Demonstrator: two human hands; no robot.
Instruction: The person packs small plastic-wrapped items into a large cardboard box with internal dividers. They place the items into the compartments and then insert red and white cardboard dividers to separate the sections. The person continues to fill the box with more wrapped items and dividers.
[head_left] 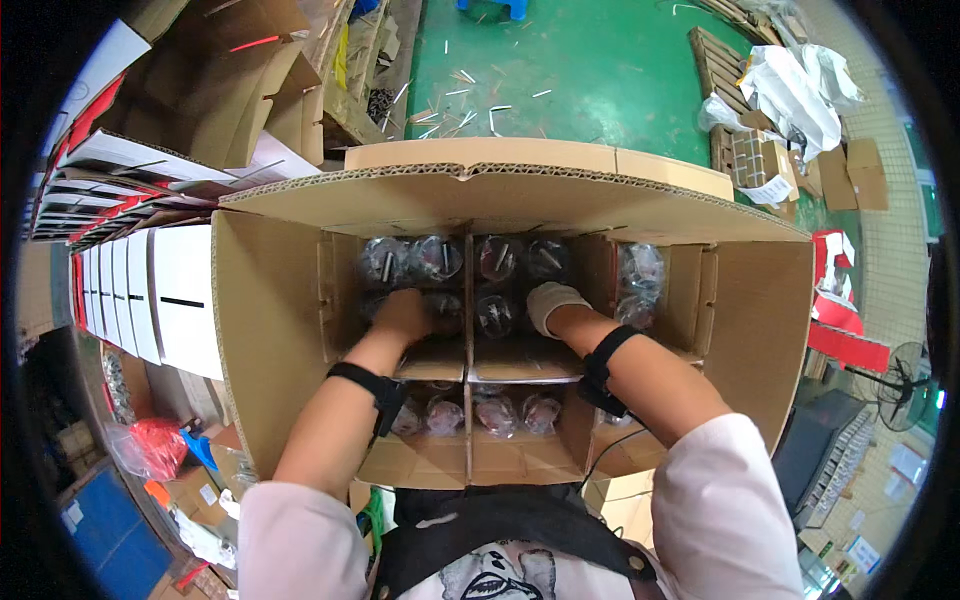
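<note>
Inside divided cardbd box (262, 345), L hand (403, 314) & white-gloved R hand (552, 304) among plastic-wrapped items (494, 316), can't tell if gripping

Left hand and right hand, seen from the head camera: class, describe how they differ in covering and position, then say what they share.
The left hand looks bare, while the right hand wears a white glove. The left hand is in the far-left compartment; the right hand is in the far-middle compartment. Both reach into the cardboard box, their fingertips hard to make out.
</note>
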